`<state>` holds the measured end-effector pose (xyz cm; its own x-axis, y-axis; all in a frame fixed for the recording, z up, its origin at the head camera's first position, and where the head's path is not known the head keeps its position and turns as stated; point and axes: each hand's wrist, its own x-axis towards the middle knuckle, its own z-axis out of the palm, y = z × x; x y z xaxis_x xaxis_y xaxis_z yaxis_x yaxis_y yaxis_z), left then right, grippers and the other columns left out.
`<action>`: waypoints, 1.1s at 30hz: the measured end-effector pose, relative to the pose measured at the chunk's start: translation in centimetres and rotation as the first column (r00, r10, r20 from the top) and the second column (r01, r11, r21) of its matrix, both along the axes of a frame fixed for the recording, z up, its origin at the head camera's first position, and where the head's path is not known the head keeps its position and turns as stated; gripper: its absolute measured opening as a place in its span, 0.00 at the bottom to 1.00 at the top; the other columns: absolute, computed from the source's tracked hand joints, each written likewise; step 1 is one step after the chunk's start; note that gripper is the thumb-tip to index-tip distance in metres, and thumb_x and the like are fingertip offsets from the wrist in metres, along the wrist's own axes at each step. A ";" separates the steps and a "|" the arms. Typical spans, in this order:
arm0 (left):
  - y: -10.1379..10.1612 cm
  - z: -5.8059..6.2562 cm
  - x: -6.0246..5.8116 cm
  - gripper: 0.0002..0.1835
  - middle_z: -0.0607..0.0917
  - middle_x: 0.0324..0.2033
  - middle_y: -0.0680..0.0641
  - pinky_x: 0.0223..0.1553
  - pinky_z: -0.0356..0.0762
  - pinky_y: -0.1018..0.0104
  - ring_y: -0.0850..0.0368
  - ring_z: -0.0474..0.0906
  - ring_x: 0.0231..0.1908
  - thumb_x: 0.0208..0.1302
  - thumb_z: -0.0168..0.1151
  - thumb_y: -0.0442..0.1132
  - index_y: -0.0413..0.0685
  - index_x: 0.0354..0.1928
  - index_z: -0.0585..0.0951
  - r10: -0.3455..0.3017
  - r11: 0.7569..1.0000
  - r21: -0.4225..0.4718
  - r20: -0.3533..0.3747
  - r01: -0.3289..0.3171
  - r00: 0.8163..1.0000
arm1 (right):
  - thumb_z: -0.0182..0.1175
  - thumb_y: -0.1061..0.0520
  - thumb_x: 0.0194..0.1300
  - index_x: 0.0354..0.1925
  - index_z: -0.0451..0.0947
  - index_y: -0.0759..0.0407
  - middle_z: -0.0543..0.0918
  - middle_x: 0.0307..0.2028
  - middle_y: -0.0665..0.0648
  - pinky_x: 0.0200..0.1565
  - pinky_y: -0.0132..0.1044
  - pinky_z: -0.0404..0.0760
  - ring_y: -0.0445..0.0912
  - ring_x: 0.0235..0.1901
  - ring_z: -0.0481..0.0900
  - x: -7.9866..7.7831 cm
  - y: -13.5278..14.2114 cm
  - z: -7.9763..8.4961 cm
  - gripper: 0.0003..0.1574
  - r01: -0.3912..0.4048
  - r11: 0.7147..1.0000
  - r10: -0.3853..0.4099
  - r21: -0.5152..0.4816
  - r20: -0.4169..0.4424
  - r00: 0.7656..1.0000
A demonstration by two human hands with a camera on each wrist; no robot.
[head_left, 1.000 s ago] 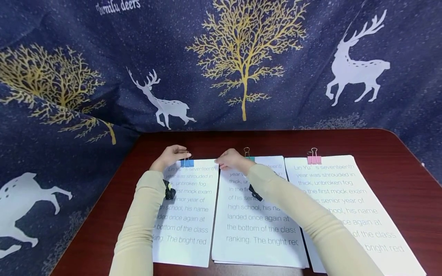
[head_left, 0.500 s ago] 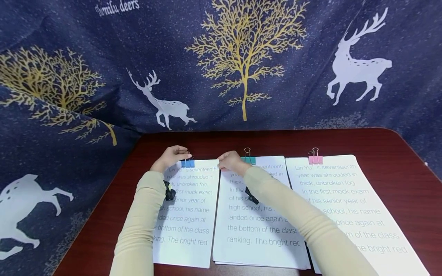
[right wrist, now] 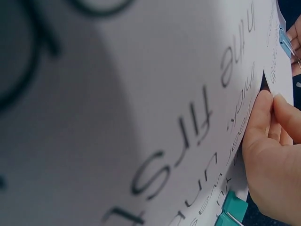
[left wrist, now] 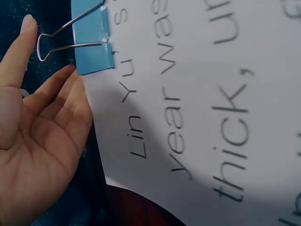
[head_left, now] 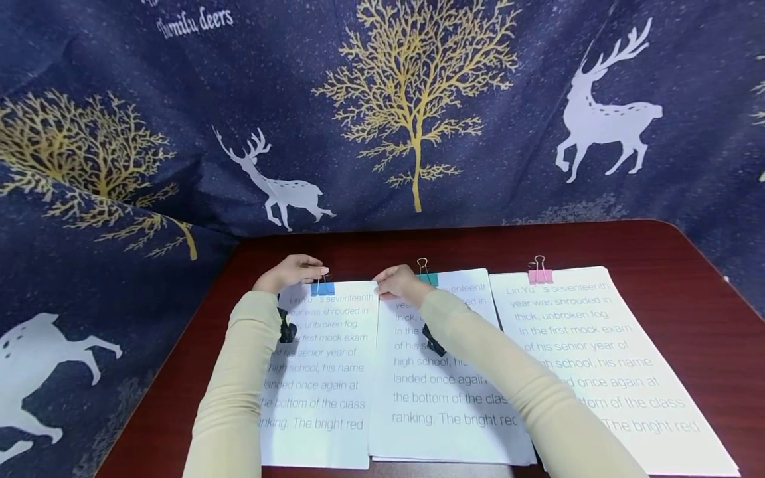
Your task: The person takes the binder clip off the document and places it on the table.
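Note:
My left hand (head_left: pixel 291 271) is at the top of the left paper stack (head_left: pixel 323 398), beside its blue binder clip (head_left: pixel 323 289). In the left wrist view the thumb (left wrist: pixel 23 42) stands apart from the clip's wire handle, and the other fingers reach behind the paper's top edge. With thumb and fingertips my right hand (head_left: pixel 399 282) pinches this stack's top right corner. Its wrist lies over the middle paper stack (head_left: pixel 448 438), close to a teal binder clip (head_left: pixel 428 279). The right sleeve hides part of the printed text.
A third paper stack (head_left: pixel 609 358) with a pink binder clip (head_left: pixel 540 277) lies on the right. All rest on a dark red-brown table (head_left: pixel 675 265). Behind it hangs a blue cloth (head_left: pixel 478 186) with deer and trees.
The left stack's lower right side has shifted right, and the dark gap beside the middle stack has closed. Both hands stay near the same spots; the head view has tilted slightly.

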<state>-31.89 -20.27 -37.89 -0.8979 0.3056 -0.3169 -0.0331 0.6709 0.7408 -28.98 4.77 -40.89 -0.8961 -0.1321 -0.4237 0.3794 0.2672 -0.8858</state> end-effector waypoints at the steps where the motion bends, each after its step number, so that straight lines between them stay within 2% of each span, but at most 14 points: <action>1: 0.0 -0.1 -0.2 0.36 0.72 0.58 0.33 0.62 0.66 0.52 0.41 0.71 0.58 0.62 0.56 0.53 0.33 0.63 0.63 -0.001 1.000 0.005 0.014 0.001 1.000 | 0.63 0.70 0.53 0.43 0.81 0.63 0.81 0.44 0.61 0.37 0.31 0.83 0.42 0.31 0.81 0.0 0.0 -0.1 0.17 -0.001 1.000 0.001 -0.002 -0.001 1.000; 6: -0.2 -0.2 -0.9 0.35 0.69 0.61 0.34 0.62 0.66 0.54 0.42 0.70 0.59 0.65 0.52 0.54 0.35 0.64 0.61 -0.026 1.000 0.000 0.073 0.026 0.997 | 0.62 0.71 0.53 0.44 0.80 0.65 0.81 0.43 0.62 0.37 0.31 0.83 0.42 0.30 0.79 0.0 0.2 -0.3 0.17 0.009 0.999 -0.009 -0.031 0.003 1.000; 12: -0.2 0.8 -1.2 0.38 0.67 0.62 0.34 0.64 0.64 0.54 0.42 0.66 0.62 0.65 0.47 0.59 0.36 0.66 0.57 -0.037 0.999 -0.001 0.176 0.038 0.984 | 0.62 0.71 0.53 0.44 0.80 0.65 0.82 0.44 0.63 0.37 0.31 0.83 0.42 0.29 0.79 0.0 0.3 -0.4 0.17 -0.010 0.999 0.010 -0.050 -0.003 1.000; 15: -0.3 1.2 -1.4 0.40 0.66 0.62 0.34 0.64 0.63 0.54 0.42 0.65 0.62 0.65 0.47 0.60 0.36 0.67 0.55 -0.051 0.999 -0.004 0.203 0.053 0.978 | 0.62 0.72 0.53 0.44 0.80 0.66 0.82 0.44 0.63 0.37 0.31 0.83 0.42 0.29 0.79 0.0 0.2 -0.4 0.17 -0.012 0.998 0.012 -0.057 -0.005 1.000; 21: -0.2 1.3 -1.5 0.43 0.63 0.65 0.35 0.68 0.53 0.50 0.42 0.59 0.65 0.65 0.41 0.64 0.39 0.69 0.49 -0.095 0.995 0.027 0.262 0.091 0.960 | 0.62 0.72 0.53 0.44 0.80 0.66 0.81 0.44 0.63 0.35 0.30 0.83 0.42 0.28 0.79 -0.1 0.2 -0.5 0.18 -0.004 0.996 0.006 -0.087 0.021 1.000; 27: -0.4 1.3 -2.0 0.39 0.63 0.64 0.34 0.69 0.50 0.51 0.42 0.58 0.66 0.68 0.39 0.60 0.38 0.69 0.50 -0.113 0.991 0.106 0.305 0.084 0.945 | 0.63 0.69 0.54 0.43 0.80 0.63 0.82 0.43 0.62 0.36 0.30 0.82 0.44 0.31 0.80 -0.3 0.2 -0.5 0.16 0.007 0.997 -0.004 -0.072 0.035 0.999; 33: -0.4 2.1 -1.9 0.35 0.63 0.64 0.34 0.68 0.54 0.55 0.47 0.63 0.64 0.70 0.44 0.52 0.36 0.68 0.50 -0.122 0.983 0.172 0.316 0.070 0.941 | 0.63 0.68 0.55 0.42 0.81 0.61 0.82 0.43 0.61 0.36 0.29 0.82 0.45 0.32 0.80 -0.2 0.3 -0.4 0.14 0.011 1.000 -0.010 -0.029 0.021 1.000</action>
